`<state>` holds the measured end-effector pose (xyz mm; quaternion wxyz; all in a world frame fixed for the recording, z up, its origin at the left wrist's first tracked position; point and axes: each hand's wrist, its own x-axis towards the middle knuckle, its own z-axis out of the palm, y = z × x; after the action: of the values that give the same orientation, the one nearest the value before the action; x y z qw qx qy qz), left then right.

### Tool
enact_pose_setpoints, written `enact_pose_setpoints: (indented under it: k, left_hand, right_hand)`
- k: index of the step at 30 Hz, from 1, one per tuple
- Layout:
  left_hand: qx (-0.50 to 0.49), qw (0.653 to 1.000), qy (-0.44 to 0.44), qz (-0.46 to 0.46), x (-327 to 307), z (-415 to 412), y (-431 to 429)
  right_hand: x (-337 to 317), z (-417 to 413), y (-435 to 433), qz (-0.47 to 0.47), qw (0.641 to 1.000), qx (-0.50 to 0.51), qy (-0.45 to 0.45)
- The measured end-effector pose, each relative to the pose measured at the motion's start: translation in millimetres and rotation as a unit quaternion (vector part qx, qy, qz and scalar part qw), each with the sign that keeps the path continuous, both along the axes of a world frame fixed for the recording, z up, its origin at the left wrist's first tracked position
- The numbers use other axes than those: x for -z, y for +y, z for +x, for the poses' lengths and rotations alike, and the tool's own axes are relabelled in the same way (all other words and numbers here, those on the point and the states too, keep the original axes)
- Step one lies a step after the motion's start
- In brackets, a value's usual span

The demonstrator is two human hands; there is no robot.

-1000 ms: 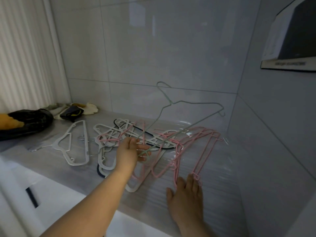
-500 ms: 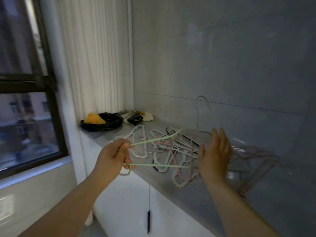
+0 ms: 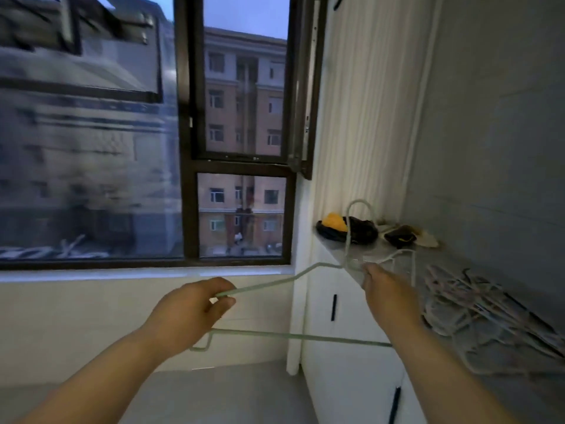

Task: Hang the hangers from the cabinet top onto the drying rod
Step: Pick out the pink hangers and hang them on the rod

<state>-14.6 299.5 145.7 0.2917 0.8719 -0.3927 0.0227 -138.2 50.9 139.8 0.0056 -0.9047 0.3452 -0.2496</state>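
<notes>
A pale green wire hanger (image 3: 284,335) hangs in the air in front of me, away from the cabinet, its hook pointing up. My left hand (image 3: 189,313) pinches its left shoulder wire. My right hand (image 3: 386,293) grips it near the base of the hook. Several pink, white and black hangers (image 3: 477,304) lie in a tangled pile on the grey cabinet top (image 3: 501,270) at the right. No drying rod is in view.
A dark-framed window (image 3: 189,148) fills the left and middle, with a white sill below. White curtain (image 3: 360,102) hangs in the corner. A black bag with something yellow (image 3: 345,229) and small dark items (image 3: 400,237) sit at the cabinet's far end. White cabinet doors (image 3: 345,332) stand below.
I turned left from the wall toward the window. The green hanger came off the cabinet top in my left hand, and my right hand has taken hold of it near the hook.
</notes>
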Motion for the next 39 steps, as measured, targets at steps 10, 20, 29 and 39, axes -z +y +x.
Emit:
enact_pose_setpoints:
  k: [10,20,29,39]
  left_hand:
    - [-0.152,0.985,-0.077,0.006,-20,29,155]
    - [-0.327,0.937,-0.119,-0.003,-51,100,395]
    - [-0.444,0.887,-0.116,-0.049,-71,143,567]
    - [-0.521,0.84,-0.126,-0.085,-102,213,648]
  right_hand:
    - [-41,119,188,-0.085,0.958,-0.271,0.036]
    - [-69,244,414,-0.09,0.907,-0.411,0.005]
    - [-108,312,578,-0.104,0.865,-0.486,-0.068]
    - [-186,382,661,-0.261,0.826,-0.478,-0.149]
